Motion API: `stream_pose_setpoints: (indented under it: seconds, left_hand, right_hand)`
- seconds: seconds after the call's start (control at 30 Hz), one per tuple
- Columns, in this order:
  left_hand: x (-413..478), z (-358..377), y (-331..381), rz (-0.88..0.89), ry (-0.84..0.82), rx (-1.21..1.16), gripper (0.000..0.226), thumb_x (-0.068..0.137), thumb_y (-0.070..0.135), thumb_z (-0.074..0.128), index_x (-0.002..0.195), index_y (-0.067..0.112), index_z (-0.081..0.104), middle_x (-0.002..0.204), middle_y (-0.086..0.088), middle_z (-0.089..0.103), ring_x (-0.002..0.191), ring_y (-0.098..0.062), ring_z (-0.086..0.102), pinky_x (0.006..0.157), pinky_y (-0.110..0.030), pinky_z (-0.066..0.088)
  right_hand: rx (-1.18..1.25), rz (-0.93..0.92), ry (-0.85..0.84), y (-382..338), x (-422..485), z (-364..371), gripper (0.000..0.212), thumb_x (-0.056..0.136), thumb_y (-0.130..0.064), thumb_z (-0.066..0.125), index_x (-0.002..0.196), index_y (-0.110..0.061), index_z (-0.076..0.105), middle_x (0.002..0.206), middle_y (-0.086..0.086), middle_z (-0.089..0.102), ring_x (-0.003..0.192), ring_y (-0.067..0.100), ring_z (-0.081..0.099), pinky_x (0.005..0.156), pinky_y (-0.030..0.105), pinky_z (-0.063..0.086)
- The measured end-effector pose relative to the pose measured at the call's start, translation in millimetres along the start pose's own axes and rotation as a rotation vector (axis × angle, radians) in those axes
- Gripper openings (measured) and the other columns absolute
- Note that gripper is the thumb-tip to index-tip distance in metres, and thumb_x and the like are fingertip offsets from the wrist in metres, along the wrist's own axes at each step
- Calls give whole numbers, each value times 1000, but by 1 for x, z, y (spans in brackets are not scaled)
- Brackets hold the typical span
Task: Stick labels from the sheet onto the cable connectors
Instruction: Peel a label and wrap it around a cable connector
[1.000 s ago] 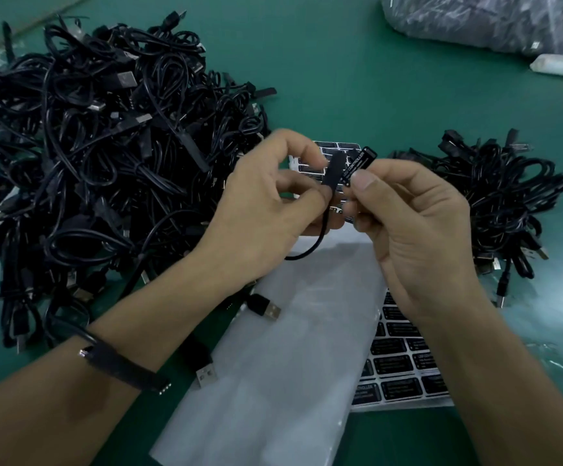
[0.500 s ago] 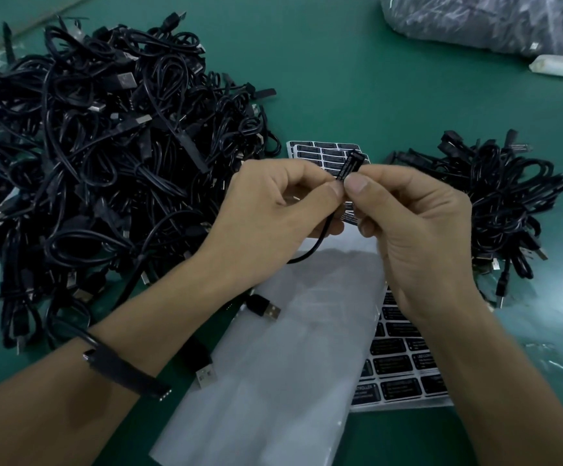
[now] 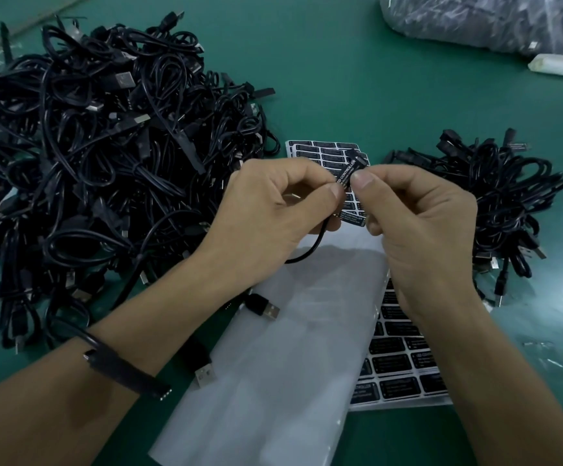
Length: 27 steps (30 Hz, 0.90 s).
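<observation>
The counter (image 3: 340,79) is plain dark green. Both cable heaps (image 3: 105,146) are black, with silver plug tips. The label sheet (image 3: 404,364) shows rows of black labels with white print on white backing. A translucent whitish film (image 3: 273,364), possibly plastic, overlaps it.

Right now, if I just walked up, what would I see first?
A huge tangle of black cables fills the left of the green table. In the middle, the left hand and right hand pinch one labelled connector between them. A smaller cable bundle lies on the right.
</observation>
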<state>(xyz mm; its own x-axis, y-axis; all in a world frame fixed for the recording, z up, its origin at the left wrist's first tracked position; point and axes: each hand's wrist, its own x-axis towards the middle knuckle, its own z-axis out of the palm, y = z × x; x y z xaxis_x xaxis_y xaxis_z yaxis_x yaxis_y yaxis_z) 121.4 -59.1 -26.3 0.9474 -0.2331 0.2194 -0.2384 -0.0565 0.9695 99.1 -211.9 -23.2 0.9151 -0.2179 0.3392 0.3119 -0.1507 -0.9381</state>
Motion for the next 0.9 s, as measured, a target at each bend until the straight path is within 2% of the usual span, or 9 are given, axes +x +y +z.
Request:
stream_pose_setpoints:
  seconds: [0.17, 0.33, 0.4, 0.5, 0.7, 0.9]
  left_hand:
    - [-2, 2, 0, -9, -23, 32, 4, 90, 8, 74, 89, 13, 74, 78, -4, 77, 75, -23, 76, 79, -49, 62]
    - [-1, 2, 0, -77, -3, -34, 26, 85, 5, 77, 99, 21, 61, 78, -3, 78, 75, -22, 77, 80, -51, 62]
    - [1, 0, -1, -91, 12, -56, 33, 86, 2, 76, 104, 22, 56, 78, -3, 78, 75, -22, 77, 81, -48, 62]
    - [3, 0, 0, -114, 21, -57, 32, 85, 4, 77, 108, 22, 63, 79, -1, 78, 79, -20, 77, 86, -45, 61]
    - [2, -1, 6, -93, -27, -149, 26, 83, -4, 76, 89, 21, 74, 78, -1, 78, 75, -14, 77, 70, -20, 59]
    - [3, -3, 7, -104, -74, -193, 26, 80, -6, 77, 90, 17, 74, 79, -4, 78, 75, -14, 76, 68, -18, 57]
  right_hand:
    - [1, 41, 28, 0, 1, 1, 19, 91, -9, 69, 75, -20, 71, 55, -15, 58, 53, 1, 47, 56, 17, 42]
    - [129, 116, 118, 1, 4, -1, 17, 91, -13, 68, 76, -18, 71, 61, -10, 55, 58, 9, 40, 56, 25, 37]
    - [166, 139, 96, 1, 4, -2, 17, 88, -16, 69, 72, -22, 73, 62, -5, 54, 59, 11, 39, 54, 26, 37]
    - [140, 162, 18, 2, 4, -1, 16, 85, -20, 70, 70, -23, 75, 62, 2, 53, 60, 16, 41, 54, 26, 38]
    - [55, 152, -33, 1, 2, 0, 16, 91, -16, 69, 77, -20, 75, 68, -4, 70, 66, 11, 64, 58, 19, 48]
    - [-11, 115, -44, 0, 2, -1, 14, 94, -16, 67, 82, -19, 75, 71, -5, 72, 67, 5, 64, 60, 16, 48]
